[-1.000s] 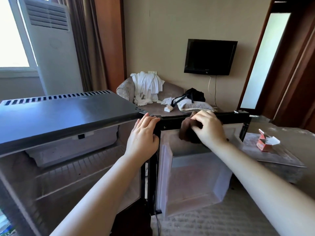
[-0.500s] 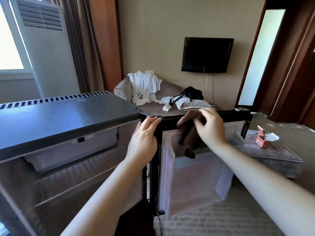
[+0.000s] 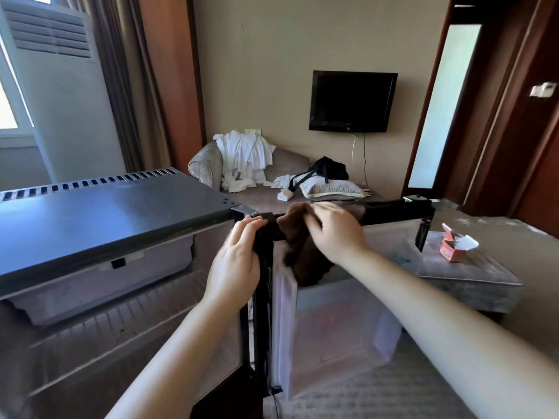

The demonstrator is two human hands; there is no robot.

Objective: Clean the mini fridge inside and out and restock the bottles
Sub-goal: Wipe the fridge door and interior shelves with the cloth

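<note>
Unit: the mini fridge [image 3: 106,219] is found standing with its door [image 3: 393,207] swung fully open to the right.
Step in hand: the top edge of the open door is being wiped near the hinge corner.
Left hand: the left hand [image 3: 236,261] is seen gripping the hinge-side top corner of the door, fingers hooked over the black edge; the door is judged to be steadied by it.
Right hand: the right hand [image 3: 335,231] is curled over a brown cloth [image 3: 302,261], which is pressed onto the door's top edge; the rest of the cloth is left hanging down the door's inner face.
Interior: a wire shelf [image 3: 121,322] and a freezer box [image 3: 99,276] are visible; nothing is seen stored on them. Whether they have been wiped cannot be told.
Door liner: the pale inner liner [image 3: 341,328] is seen bare of contents.
Bottles: none are seen anywhere in view; restocking is judged not yet begun.
Progress: the task is judged to be in its cleaning phase, with the fridge emptied.
Outstanding: the remaining door surfaces, any unwiped outer panels, and the return of the bottles.
</note>
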